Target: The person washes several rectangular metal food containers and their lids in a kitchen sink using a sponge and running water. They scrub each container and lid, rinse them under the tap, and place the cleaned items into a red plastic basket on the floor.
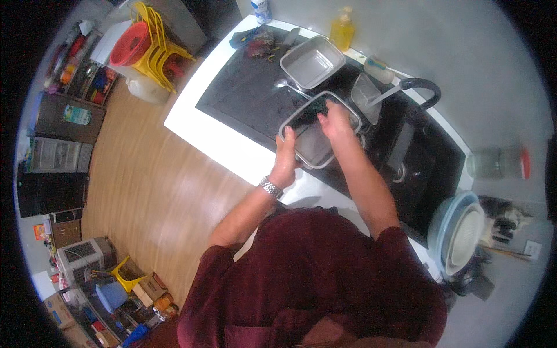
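My left hand (286, 152) grips the near left rim of a rectangular metal container (315, 145), its thumb over the edge. Inside the container, against its far part, my right hand (335, 117) has its fingers on something dark green, perhaps a scrubbing pad. The container is held tilted over the edge of a black sink. A second rectangular container (312, 63) rests just beyond it, and a metal spoon (282, 83) lies to the left on the dark drainboard. Right of my right hand stands a clear rectangular container (366, 98) beside the faucet (420, 89).
A yellow soap pump bottle (342, 32) and a sponge holder (378, 69) stand along the back edge. Nested basins and a colander (461, 237) are at the right, near a glass jar (496, 163). Stacked yellow chairs (159, 56) stand across the wooden floor.
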`<action>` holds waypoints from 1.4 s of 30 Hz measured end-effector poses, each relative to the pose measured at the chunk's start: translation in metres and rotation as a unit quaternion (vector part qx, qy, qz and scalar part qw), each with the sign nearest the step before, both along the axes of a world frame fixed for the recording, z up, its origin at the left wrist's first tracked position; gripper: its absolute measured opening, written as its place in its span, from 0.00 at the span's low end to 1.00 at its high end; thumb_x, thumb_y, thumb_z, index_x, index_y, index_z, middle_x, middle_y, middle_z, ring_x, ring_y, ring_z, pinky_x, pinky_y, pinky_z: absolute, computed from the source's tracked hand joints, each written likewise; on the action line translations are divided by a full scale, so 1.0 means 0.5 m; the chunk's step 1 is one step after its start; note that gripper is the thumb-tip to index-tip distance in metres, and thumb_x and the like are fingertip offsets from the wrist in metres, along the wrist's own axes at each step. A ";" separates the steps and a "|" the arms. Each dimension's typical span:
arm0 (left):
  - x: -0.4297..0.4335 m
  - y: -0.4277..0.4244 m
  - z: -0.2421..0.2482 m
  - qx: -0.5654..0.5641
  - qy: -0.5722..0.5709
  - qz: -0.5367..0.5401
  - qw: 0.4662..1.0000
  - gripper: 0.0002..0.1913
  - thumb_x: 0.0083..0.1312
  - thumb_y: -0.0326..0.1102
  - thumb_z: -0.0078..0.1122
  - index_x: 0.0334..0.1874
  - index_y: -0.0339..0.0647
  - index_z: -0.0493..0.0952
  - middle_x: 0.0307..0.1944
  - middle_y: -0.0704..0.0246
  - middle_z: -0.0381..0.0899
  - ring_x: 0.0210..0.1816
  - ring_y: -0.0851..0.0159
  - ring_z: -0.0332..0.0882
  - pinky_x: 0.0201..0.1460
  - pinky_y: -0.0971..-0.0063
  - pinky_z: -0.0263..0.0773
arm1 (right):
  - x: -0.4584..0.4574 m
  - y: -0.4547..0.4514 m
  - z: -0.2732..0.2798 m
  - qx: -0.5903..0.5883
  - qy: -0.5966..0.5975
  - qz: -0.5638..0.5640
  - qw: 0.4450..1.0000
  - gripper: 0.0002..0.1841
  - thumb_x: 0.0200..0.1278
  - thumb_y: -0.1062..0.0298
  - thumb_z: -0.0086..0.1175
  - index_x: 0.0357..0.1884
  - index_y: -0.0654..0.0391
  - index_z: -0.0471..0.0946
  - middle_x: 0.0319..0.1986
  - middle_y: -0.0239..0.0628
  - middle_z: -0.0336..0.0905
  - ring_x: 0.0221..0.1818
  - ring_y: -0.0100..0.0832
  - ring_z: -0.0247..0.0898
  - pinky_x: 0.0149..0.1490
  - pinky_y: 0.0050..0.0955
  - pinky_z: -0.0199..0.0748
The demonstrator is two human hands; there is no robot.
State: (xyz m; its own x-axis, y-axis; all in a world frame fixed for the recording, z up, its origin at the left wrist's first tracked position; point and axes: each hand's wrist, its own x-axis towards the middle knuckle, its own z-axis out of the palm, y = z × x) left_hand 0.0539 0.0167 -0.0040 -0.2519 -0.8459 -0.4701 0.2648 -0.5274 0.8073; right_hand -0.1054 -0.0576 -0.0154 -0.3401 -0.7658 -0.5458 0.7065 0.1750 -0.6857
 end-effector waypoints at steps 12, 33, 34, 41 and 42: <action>-0.008 -0.010 -0.005 -0.011 -0.002 -0.017 1.000 0.40 0.74 0.71 0.36 0.75 0.47 0.51 0.72 0.57 0.58 0.65 0.52 0.69 0.51 0.48 0.80 | 0.051 0.033 0.076 -0.070 0.061 0.029 0.995 0.12 0.63 0.70 0.61 0.45 0.65 0.77 0.40 0.40 0.79 0.37 0.33 0.76 0.41 0.34 0.77; 0.031 -0.083 0.072 -0.279 -0.232 0.011 0.932 0.28 0.66 0.37 0.57 0.69 0.39 0.68 0.61 0.55 0.73 0.61 0.59 0.72 0.64 0.66 0.67 | -0.033 0.095 0.043 -0.016 0.841 0.342 0.419 0.19 0.57 0.63 0.60 0.49 0.62 0.82 0.51 0.58 0.76 0.53 0.53 0.74 0.57 0.48 0.72; 0.027 -0.087 0.073 -0.320 -0.261 0.028 0.910 0.28 0.64 0.36 0.57 0.68 0.40 0.70 0.58 0.53 0.74 0.58 0.57 0.73 0.62 0.65 0.69 | -0.027 0.101 0.044 -0.049 0.816 0.360 0.450 0.20 0.56 0.63 0.60 0.49 0.63 0.81 0.52 0.57 0.76 0.54 0.54 0.74 0.58 0.48 0.72; 0.013 -0.089 0.098 -0.234 -0.264 0.047 0.934 0.24 0.59 0.32 0.56 0.61 0.40 0.77 0.52 0.53 0.77 0.50 0.56 0.77 0.56 0.64 0.71 | 0.010 0.128 0.044 -0.174 0.527 0.491 0.671 0.17 0.55 0.66 0.61 0.44 0.65 0.81 0.51 0.53 0.77 0.52 0.53 0.74 0.57 0.49 0.71; 0.020 -0.087 0.107 -0.262 -0.264 0.022 0.928 0.25 0.59 0.30 0.55 0.61 0.39 0.77 0.51 0.56 0.79 0.49 0.59 0.78 0.55 0.66 0.72 | 0.001 0.126 0.045 -0.183 0.479 0.537 0.670 0.15 0.56 0.67 0.61 0.44 0.64 0.81 0.52 0.53 0.76 0.50 0.53 0.74 0.57 0.49 0.71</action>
State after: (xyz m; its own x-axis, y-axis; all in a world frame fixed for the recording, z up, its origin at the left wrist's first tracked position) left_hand 0.0636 -0.0269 0.0498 -0.0642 -0.9972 -0.0391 -0.2279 -0.0235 0.9734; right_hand -0.1050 0.0054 0.0071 0.4544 -0.8725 -0.1797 -0.4873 -0.0746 -0.8700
